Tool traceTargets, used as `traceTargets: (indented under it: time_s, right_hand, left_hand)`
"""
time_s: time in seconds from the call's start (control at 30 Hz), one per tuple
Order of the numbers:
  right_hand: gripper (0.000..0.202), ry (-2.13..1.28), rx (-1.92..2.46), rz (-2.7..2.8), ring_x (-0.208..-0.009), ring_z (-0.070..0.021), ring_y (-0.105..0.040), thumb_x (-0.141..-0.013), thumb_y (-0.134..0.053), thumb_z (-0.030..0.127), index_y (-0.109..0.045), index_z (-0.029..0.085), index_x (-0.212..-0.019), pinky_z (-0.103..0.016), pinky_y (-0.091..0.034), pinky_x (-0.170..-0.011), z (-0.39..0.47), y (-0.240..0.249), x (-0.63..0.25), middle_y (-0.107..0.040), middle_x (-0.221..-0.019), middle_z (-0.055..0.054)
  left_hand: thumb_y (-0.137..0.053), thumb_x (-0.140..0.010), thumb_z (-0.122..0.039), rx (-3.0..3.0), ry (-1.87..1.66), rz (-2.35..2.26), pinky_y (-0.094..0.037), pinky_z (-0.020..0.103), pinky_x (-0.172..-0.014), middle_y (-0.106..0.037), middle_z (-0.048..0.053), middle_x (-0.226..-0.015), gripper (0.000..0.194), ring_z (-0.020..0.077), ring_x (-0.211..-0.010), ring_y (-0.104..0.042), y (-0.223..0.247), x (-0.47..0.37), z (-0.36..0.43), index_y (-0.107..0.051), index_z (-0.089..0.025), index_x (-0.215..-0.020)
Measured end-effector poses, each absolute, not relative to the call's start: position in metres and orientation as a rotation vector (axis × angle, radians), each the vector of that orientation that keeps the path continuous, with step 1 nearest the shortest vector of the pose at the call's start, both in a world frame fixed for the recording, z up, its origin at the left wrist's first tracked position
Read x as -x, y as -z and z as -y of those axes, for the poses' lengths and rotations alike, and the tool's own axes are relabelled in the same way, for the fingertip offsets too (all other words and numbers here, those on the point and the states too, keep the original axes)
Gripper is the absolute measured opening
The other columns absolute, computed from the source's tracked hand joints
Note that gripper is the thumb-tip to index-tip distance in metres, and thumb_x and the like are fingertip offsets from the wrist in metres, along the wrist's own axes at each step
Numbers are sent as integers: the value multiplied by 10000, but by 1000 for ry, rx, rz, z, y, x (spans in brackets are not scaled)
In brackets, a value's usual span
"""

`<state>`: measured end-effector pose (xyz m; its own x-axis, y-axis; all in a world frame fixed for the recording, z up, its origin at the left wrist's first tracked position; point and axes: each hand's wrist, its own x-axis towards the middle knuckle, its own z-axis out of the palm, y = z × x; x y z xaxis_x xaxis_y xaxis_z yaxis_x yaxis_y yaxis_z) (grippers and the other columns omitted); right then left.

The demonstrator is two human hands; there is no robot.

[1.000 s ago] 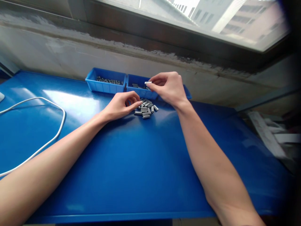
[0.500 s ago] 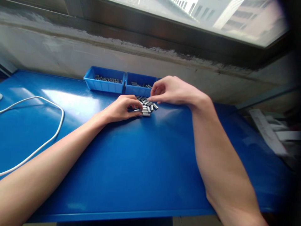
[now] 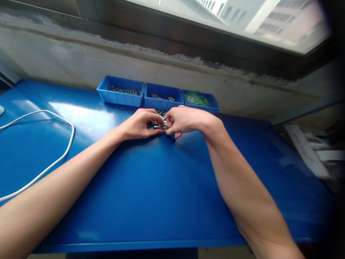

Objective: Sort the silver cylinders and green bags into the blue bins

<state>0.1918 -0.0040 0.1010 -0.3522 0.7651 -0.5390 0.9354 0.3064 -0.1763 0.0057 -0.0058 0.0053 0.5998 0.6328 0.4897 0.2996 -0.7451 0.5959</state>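
Note:
Small silvery metal pieces (image 3: 161,113) lie in a pile on the blue table (image 3: 161,187), partly covered by both hands. My left hand (image 3: 144,124) rests at the pile's left side, its fingers curled with a gap between thumb and forefinger; some pieces lie at the fingertips. From the right, my right hand (image 3: 182,120) reaches in over the pile, thumb and forefinger bent towards the pieces close to the left fingertips. Whether either hand grips a piece is hidden by the fingers.
Behind the pile stand three blue bins: a left one (image 3: 120,98) with small metal parts, a middle one (image 3: 164,103) with metal pieces, and a right one (image 3: 215,108) holding a green bag (image 3: 198,99). A white cable (image 3: 70,138) curves at left.
My right hand has moved down and left, closer to my left hand and over the pile. The right bin and green bag have come into view. My left hand has hardly moved.

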Motion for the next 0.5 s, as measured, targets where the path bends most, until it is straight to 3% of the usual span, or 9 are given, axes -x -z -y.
traceTargets:
  time_s: [0.2,0.4,0.5]
  right_hand:
    - [82,722,-1481,-2255,-736,-229,-779,-756,-742,175,-673,218,-765,-262,-564,-656,3,-102,-194,-763,-718,-23]
    - [167,749,-1499,-2269,-690,-233,-766,-789,-773,339,-703,201,-852,-279,-576,-647,6,-102,-191,-772,-741,-53]
    - [146,746,-1521,-2256,-689,-242,-765,-801,-748,319,-714,191,-863,-286,-581,-643,6,-100,-190,-765,-716,-65]
  left_hand:
    - [-754,-838,-296,-2364,-987,-745,-490,255,-698,-748,71,-932,206,169,-800,-677,-5,-6,6,-809,-188,-1004]
    - [-768,-835,-322,-2381,-969,-754,-464,250,-668,-739,65,-901,226,158,-764,-654,-4,-5,5,-808,-183,-1009]
    - [-758,-827,-295,-2368,-988,-753,-470,250,-669,-741,70,-901,205,163,-772,-663,-5,-6,5,-804,-168,-982]
